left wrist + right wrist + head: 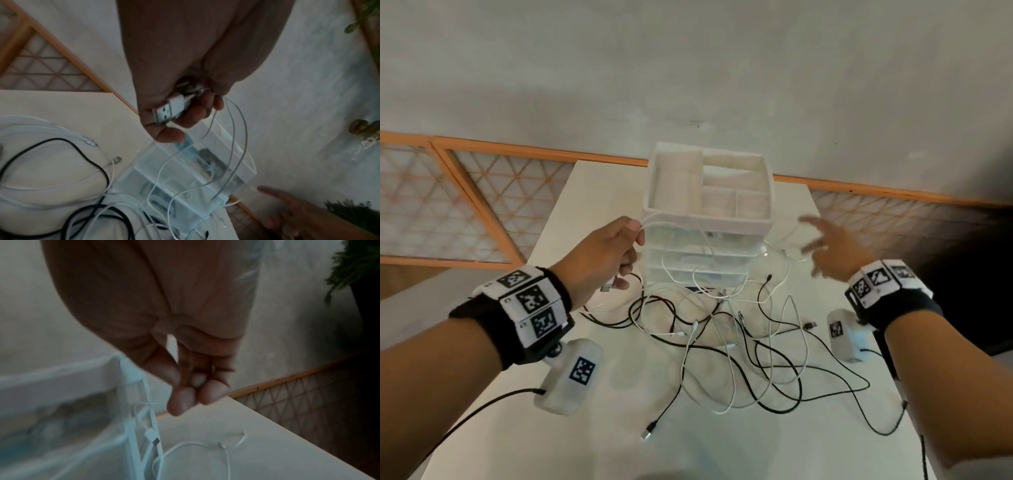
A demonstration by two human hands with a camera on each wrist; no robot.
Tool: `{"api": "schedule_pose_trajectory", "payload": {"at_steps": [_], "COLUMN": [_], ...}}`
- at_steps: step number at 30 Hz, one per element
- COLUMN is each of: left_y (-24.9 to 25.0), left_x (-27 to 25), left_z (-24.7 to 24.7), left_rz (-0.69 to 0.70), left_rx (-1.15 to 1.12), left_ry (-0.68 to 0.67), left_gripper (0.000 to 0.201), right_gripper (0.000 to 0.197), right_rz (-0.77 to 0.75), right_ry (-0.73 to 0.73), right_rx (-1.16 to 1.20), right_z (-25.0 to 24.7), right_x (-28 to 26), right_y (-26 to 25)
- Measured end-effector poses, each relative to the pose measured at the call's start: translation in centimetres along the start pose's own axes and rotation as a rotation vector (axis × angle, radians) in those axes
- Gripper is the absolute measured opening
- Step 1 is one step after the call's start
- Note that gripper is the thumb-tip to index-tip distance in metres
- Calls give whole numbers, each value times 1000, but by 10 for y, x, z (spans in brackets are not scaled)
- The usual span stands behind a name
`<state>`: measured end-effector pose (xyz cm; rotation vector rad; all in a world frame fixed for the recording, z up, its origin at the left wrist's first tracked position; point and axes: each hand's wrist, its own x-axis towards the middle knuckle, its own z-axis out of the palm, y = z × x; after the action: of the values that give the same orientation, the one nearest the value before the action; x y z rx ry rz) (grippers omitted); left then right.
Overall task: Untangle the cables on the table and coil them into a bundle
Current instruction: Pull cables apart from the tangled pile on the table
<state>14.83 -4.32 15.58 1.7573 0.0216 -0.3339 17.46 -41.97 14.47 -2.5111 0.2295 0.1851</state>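
A tangle of black cables (774, 363) and white cables (726, 373) lies spread over the white table (619, 428). My left hand (628, 248) is raised at the organizer's left front corner and grips a white cable (705, 246), whose loops hang in front of the drawers. In the left wrist view that hand (174, 125) holds the cable's white USB plug (169, 111) in its curled fingers. My right hand (822, 240), blurred, hovers to the right of the organizer with fingers spread and nothing in it. Below its fingers (180, 402) a thin white cable (197, 444) lies on the table.
A white drawer organizer (654, 205) with clear drawers stands at the table's far middle, behind the tangle. A black plug (650, 430) lies near the front. The table's right edge (907, 394) is close to my right forearm. Wooden lattice panels (465, 205) are beyond the table.
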Motion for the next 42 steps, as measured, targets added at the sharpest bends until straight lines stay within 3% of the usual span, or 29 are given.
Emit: {"api": "schedule_pose_trajectory", "payload": {"at_steps": [2,4,6,7,9,11,13,15,16,18,20,21,23,25,28,31,32,33,35,37,40,42], "left_y": [-6,-4,3,8,20,28,27,15,5,-24,-51,-61,-74,-78,-78,-72,-71,-68,-61,-50,-26,-13], "left_x": [-3,-7,-9,-11,-16,-21,-26,-31,-34,-37,-37,-36,-34,-32,-29,-25,-23,-21,-18,-17,-21,-23], "left_z": [-2,5,20,28,39,36,21,7,2,-3,-3,-2,-3,-3,0,11,15,18,20,20,30,43], "left_rz": [1,20,100,149,238,262,234,143,66,-115,-171,-118,5,2,-134,-201,-197,-185,-176,-187,-120,-42], "left_rx": [78,166,296,360,441,387,279,379,488,610,636,687,827,865,709,369,307,280,246,147,-26,-126], "left_ry": [-39,-84,-122,-150,-197,-232,-251,-278,-316,-412,-402,-323,-101,27,73,69,57,52,87,147,69,-44], "left_gripper": [33,36,39,40,43,44,43,45,45,40,41,45,49,51,54,51,49,48,46,47,40,37], "right_gripper": [72,77,79,71,36,22,22,21,22,25,10,17,57,82,60,81,77,60,30,29,15,17], "right_rz": [44,-84,-264,-331,-410,-311,-55,116,137,58,-33,-35,49,132,53,-110,-147,-169,-237,-284,-229,-260], "right_ry": [-48,-5,-111,-180,-246,-268,-279,-127,38,403,547,495,241,35,-123,-562,-674,-717,-672,-541,-307,-199], "right_rx": [-82,84,218,200,5,-159,-174,-93,-3,124,163,181,115,-44,-37,-186,-307,-399,-391,-209,403,715], "right_z": [14,27,44,55,78,84,69,49,42,41,54,64,88,104,126,159,170,179,178,155,100,70], "right_x": [-14,-35,-62,-73,-77,-64,-44,-26,-19,-19,-30,-35,-42,-50,-77,-114,-120,-123,-119,-110,-102,-100], "right_y": [-4,-32,-81,-102,-121,-108,-78,-45,-33,-23,-25,-24,-12,-4,-17,-39,-40,-41,-49,-69,-110,-136]}}
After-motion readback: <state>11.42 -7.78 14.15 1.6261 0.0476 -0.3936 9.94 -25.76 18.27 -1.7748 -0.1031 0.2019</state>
